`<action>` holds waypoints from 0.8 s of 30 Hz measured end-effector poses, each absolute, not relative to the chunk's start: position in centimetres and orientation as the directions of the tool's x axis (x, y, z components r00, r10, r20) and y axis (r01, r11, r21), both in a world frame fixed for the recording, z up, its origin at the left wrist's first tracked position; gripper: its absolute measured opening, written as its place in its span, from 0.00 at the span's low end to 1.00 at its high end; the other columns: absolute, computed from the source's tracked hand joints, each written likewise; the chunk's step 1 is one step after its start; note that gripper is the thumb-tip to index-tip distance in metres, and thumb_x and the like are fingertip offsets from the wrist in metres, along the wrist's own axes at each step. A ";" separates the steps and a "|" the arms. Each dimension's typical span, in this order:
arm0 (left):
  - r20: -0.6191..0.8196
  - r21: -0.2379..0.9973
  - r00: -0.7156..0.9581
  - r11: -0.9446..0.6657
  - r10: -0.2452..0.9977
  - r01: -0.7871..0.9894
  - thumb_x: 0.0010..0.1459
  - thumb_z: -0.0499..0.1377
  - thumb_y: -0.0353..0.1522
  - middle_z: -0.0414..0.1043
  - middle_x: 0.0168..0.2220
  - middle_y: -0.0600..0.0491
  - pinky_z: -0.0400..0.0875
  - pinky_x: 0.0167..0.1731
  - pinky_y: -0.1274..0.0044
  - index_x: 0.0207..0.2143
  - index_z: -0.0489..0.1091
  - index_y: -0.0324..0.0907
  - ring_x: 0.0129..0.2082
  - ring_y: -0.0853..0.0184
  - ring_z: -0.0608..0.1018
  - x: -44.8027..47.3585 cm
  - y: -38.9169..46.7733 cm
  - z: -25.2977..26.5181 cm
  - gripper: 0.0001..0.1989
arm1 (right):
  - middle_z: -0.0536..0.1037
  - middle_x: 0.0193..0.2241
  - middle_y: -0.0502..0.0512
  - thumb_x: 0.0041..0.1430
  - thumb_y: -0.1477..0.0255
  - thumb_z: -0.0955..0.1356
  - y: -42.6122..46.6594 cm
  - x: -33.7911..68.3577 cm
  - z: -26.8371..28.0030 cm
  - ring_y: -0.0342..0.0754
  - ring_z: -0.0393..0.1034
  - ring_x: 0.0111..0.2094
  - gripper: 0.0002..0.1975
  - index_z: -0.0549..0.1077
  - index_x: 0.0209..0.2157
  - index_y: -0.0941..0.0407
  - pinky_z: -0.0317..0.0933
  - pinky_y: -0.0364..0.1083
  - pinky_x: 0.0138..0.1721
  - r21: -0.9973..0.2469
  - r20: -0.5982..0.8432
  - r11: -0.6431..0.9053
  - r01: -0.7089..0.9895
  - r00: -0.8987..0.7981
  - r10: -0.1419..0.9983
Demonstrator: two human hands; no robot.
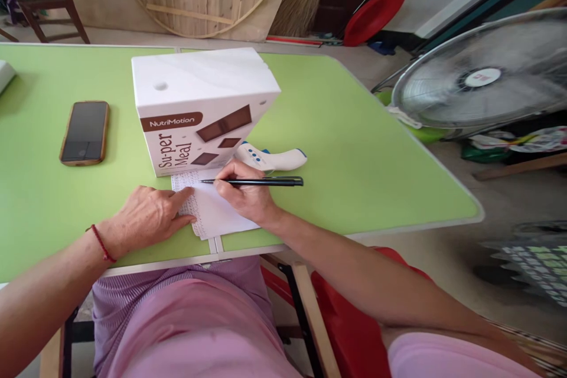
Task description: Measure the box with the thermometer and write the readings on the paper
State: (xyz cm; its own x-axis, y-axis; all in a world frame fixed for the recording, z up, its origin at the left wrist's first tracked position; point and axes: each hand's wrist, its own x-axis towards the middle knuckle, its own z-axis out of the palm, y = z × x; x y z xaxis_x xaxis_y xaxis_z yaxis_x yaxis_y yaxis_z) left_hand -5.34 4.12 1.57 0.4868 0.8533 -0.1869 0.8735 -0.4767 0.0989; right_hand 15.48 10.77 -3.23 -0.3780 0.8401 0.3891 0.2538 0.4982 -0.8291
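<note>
A black pen (274, 181) is gripped in my right hand (248, 192), its tip touching or just above a white sheet of paper (221, 209). Small handwriting covers the sheet's left part. My left hand (148, 218) lies on the table with fingers extended, the index finger and thumb resting on the paper's left edge. Just beyond the paper stands a white box (204, 80) printed "NutriMotion Su-per Meal". Partly behind my right hand lies a white and blue handheld thermometer (283, 159), its near end hidden.
A phone (85, 133) in a brown case lies on the green table (354, 147), left of the box. At the far left edge is part of a white object (5, 75). A large fan (481, 74) stands off the table's right side. Under my right arm is a red stool or chair (349, 319).
</note>
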 end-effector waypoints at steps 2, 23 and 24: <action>-0.151 0.121 0.502 -0.488 0.852 0.865 0.69 0.55 0.42 0.80 0.33 0.46 0.56 0.22 0.74 0.52 0.71 0.37 0.27 0.57 0.80 -5.5 4.1 1.4 0.19 | 0.69 0.18 0.46 0.55 0.69 0.67 10.8 15.5 -3.4 0.39 0.58 0.20 0.08 0.66 0.24 0.55 0.54 0.40 0.22 -0.835 0.367 0.483 0.265 -0.386 0.846; -0.159 0.141 0.499 -0.481 0.852 0.865 0.69 0.55 0.41 0.79 0.32 0.45 0.61 0.23 0.75 0.53 0.70 0.36 0.26 0.60 0.79 -5.4 4.0 1.5 0.19 | 0.69 0.18 0.46 0.55 0.69 0.67 10.9 15.5 -3.3 0.39 0.58 0.20 0.08 0.65 0.25 0.54 0.54 0.40 0.22 -0.828 0.350 0.484 0.283 -0.413 0.841; -0.157 0.134 0.502 -0.485 0.851 0.864 0.69 0.55 0.41 0.79 0.32 0.46 0.61 0.23 0.75 0.53 0.70 0.36 0.26 0.59 0.79 -5.5 4.0 1.5 0.19 | 0.69 0.18 0.46 0.55 0.70 0.67 10.9 15.5 -3.3 0.39 0.58 0.20 0.08 0.65 0.25 0.54 0.54 0.40 0.22 -0.827 0.354 0.489 0.279 -0.418 0.837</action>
